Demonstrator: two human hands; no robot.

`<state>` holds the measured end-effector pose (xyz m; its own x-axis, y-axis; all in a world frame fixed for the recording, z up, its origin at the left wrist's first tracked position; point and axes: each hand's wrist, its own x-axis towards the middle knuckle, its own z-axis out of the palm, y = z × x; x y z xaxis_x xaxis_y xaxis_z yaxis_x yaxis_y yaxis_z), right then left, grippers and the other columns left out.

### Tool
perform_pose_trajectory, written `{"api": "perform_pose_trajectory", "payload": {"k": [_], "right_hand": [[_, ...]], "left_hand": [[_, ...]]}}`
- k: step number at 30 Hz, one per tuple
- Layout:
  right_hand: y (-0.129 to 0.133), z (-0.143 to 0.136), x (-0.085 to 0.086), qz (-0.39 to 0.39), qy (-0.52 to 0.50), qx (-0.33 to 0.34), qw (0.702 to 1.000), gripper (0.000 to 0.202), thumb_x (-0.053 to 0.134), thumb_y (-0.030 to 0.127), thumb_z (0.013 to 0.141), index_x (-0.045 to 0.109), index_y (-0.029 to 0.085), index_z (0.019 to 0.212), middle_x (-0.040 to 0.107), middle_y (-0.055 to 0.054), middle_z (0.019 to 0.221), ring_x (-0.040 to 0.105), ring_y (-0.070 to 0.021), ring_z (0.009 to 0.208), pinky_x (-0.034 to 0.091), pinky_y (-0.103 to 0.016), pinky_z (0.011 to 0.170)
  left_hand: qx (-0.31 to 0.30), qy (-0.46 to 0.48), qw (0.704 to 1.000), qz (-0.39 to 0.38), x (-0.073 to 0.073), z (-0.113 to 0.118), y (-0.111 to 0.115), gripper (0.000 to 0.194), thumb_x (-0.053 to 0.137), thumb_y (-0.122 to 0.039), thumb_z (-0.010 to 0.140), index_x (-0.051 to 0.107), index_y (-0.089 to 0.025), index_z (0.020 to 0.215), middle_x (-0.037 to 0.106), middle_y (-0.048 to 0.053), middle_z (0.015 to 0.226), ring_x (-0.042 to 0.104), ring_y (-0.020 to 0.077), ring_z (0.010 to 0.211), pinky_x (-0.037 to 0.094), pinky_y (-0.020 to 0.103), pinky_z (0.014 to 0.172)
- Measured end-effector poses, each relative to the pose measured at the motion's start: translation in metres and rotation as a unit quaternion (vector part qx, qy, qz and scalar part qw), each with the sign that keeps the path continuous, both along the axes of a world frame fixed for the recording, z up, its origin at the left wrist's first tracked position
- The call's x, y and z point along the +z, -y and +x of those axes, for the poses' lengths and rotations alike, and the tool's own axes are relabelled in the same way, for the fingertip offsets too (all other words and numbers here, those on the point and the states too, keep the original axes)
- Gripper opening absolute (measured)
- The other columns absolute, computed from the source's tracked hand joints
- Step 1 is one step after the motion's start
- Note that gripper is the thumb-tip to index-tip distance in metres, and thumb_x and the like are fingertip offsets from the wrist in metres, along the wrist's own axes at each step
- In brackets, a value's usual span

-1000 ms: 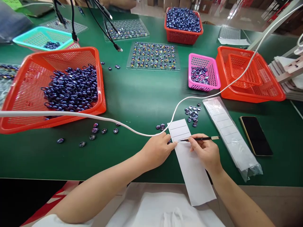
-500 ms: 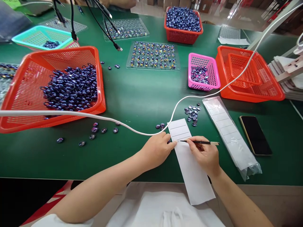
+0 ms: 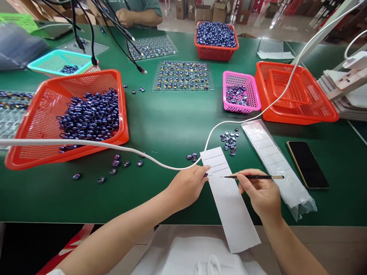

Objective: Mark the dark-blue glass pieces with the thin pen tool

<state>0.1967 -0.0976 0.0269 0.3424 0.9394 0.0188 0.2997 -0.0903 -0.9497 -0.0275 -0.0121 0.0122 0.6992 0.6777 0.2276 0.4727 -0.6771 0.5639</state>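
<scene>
My left hand (image 3: 185, 187) pinches a small dark shiny bead (image 3: 205, 174) between thumb and forefinger, at the left edge of a long white paper strip (image 3: 231, 214). Thin dark lines cross the strip's upper part. In my right hand (image 3: 260, 193) is a slim pen-like tool (image 3: 258, 177) with a black shaft and a pale end, its fine tip over the strip. Several loose dark oval pieces (image 3: 230, 142) lie beyond the strip, and a few more dark pieces (image 3: 192, 156) sit just past my left hand. A white cable (image 3: 172, 167) runs across, above my left hand.
An orange basket (image 3: 124, 114) of dark metallic loops stands left, with a pink basket (image 3: 256, 91) and an orange basket (image 3: 323, 107) at right. A bagged strip pack (image 3: 275, 160) and a phone (image 3: 308, 164) lie right. Beyond are a bead tray (image 3: 183, 76) and a co-worker's hand (image 3: 125, 17).
My right hand has moved right with the tool, drawing its tip away from my left fingertips. My left hand has shifted slightly left and down. The view has tilted up a little.
</scene>
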Motion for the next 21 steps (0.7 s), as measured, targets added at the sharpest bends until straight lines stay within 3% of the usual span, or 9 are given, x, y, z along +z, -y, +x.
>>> {"api": "perform_pose_trajectory", "payload": {"k": [4, 8, 11, 15, 18, 21], "right_hand": [[0.009, 0.009, -0.001, 0.004, -0.043, -0.032, 0.999, 0.010, 0.072, 0.030, 0.091, 0.072, 0.021, 0.092, 0.068, 0.001, 0.064, 0.061, -0.0115, 0.052, 0.052, -0.022, 0.053], [0.005, 0.008, -0.009, 0.048, -0.085, -0.087, 0.991, 0.010, 0.073, 0.030, 0.090, 0.070, 0.020, 0.091, 0.069, 0.000, 0.066, 0.060, -0.0107, 0.050, 0.049, -0.022, 0.050], [0.000, 0.006, -0.013, 0.072, -0.113, -0.104, 0.986, 0.010, 0.073, 0.029, 0.090, 0.070, 0.020, 0.091, 0.074, -0.003, 0.078, 0.060, -0.0107, 0.050, 0.050, -0.024, 0.050], [0.002, 0.005, -0.012, 0.071, -0.090, -0.112, 0.987, 0.006, 0.072, 0.026, 0.090, 0.071, 0.020, 0.092, 0.073, -0.002, 0.075, 0.061, -0.0106, 0.051, 0.051, -0.023, 0.050], [0.006, 0.004, -0.010, 0.073, -0.073, -0.102, 0.989, 0.003, 0.071, 0.023, 0.091, 0.071, 0.021, 0.092, 0.073, -0.001, 0.077, 0.061, -0.0100, 0.051, 0.052, -0.022, 0.050], [0.008, 0.002, -0.011, 0.080, -0.047, -0.079, 0.993, 0.005, 0.069, 0.021, 0.091, 0.072, 0.022, 0.095, 0.074, -0.001, 0.083, 0.062, -0.0096, 0.052, 0.054, -0.023, 0.052]], "left_hand": [[0.050, 0.040, 0.979, -0.196, 0.019, 0.012, -0.003, 0.016, 0.070, -0.019, 0.086, 0.070, -0.020, 0.103, 0.076, 0.001, 0.090, 0.070, 0.0162, 0.078, 0.055, 0.027, 0.073], [0.072, 0.063, 0.951, -0.294, 0.029, 0.032, -0.010, 0.002, 0.072, -0.024, 0.085, 0.074, -0.024, 0.084, 0.074, -0.004, 0.079, 0.066, 0.0142, 0.074, 0.052, 0.026, 0.074], [0.079, 0.122, 0.920, -0.365, 0.018, 0.042, -0.012, 0.008, 0.069, -0.028, 0.086, 0.075, -0.022, 0.086, 0.074, -0.001, 0.079, 0.067, 0.0154, 0.076, 0.052, 0.026, 0.071], [0.084, 0.180, 0.885, -0.422, -0.003, 0.043, -0.006, 0.014, 0.070, -0.031, 0.084, 0.073, -0.018, 0.089, 0.074, 0.006, 0.092, 0.068, 0.0196, 0.087, 0.056, 0.031, 0.079], [0.080, 0.190, 0.881, -0.426, -0.008, 0.041, -0.003, 0.015, 0.071, -0.026, 0.082, 0.071, -0.017, 0.094, 0.073, 0.008, 0.101, 0.069, 0.0209, 0.092, 0.057, 0.034, 0.084], [0.068, 0.187, 0.897, -0.394, -0.008, 0.041, -0.002, 0.021, 0.069, -0.021, 0.083, 0.068, -0.017, 0.103, 0.073, 0.008, 0.101, 0.070, 0.0192, 0.090, 0.058, 0.033, 0.085]]}}
